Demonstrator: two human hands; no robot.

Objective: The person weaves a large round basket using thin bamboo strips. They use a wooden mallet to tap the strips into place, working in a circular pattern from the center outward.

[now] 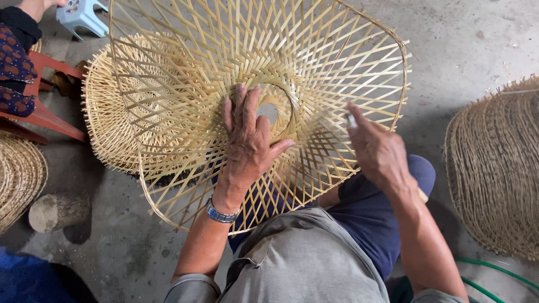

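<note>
A large open-weave bamboo basket frame (314, 62) rests across my lap, its round centre hole facing me. My left hand (247, 140) lies flat on the weave just left of that hole, fingers spread and pressing the strips. A metal watch sits on that wrist. My right hand (377, 150) is at the basket's right side, fingers pinched on a thin bamboo strip (336, 120) that runs into the weave. The rim of the frame curves round on the right.
A second pale woven basket (109, 106) lies behind the frame on the left. A darker woven basket (499, 168) sits on the right, another (17, 174) at left. A wood block (56, 210), a red stool (48, 115), a seated person's patterned clothing (14, 62) and a green hose (494, 275) surround me.
</note>
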